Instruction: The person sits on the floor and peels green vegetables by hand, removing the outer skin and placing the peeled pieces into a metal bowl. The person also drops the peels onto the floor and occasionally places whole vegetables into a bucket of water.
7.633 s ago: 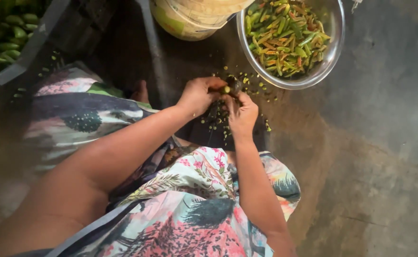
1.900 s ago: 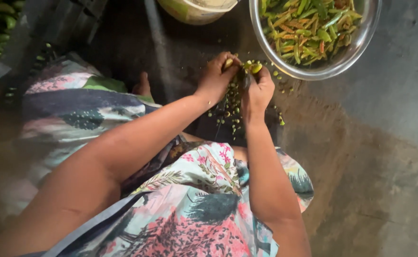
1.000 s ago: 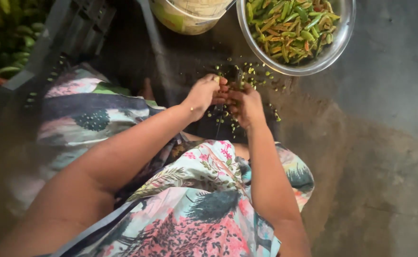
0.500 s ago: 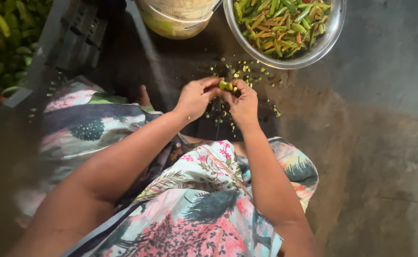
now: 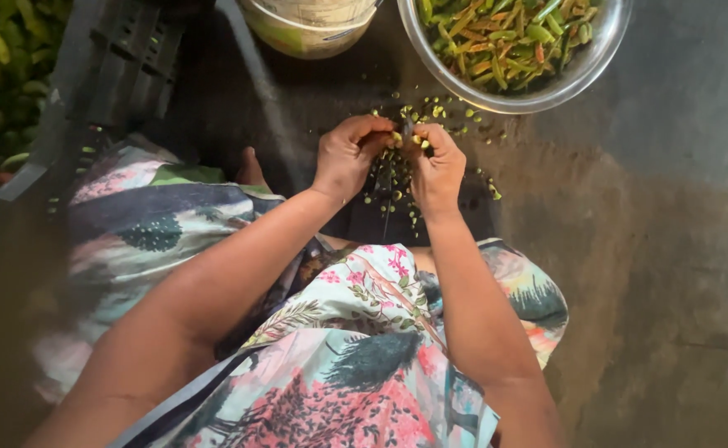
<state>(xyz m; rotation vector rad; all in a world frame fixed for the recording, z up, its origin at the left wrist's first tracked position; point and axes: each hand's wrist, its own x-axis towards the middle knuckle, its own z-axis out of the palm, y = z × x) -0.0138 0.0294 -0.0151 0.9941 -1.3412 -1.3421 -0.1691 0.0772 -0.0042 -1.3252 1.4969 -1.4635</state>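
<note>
My left hand [image 5: 349, 154] and my right hand [image 5: 440, 163] meet fingertip to fingertip over a dark board [image 5: 397, 211] on the floor. Together they pinch a small green vegetable piece [image 5: 398, 139] against a thin upright blade [image 5: 408, 127]. Small green cut bits [image 5: 434, 108] lie scattered around and under the hands. Just beyond the hands stands a steel bowl [image 5: 584, 70] filled with cut green, yellow and reddish strips. What lies under my fingers is hidden.
A pale bucket [image 5: 310, 25] stands at the top middle. A dark plastic crate [image 5: 107, 66] sits at the upper left, with whole green vegetables [image 5: 3, 58] beside it. My knees in floral cloth [image 5: 355, 348] fill the foreground. Bare concrete floor [image 5: 671, 249] lies to the right.
Both hands rose toward the bowl with a green piece, then came back down to the blade. Over the last half second they stay together in nearly the same spot.
</note>
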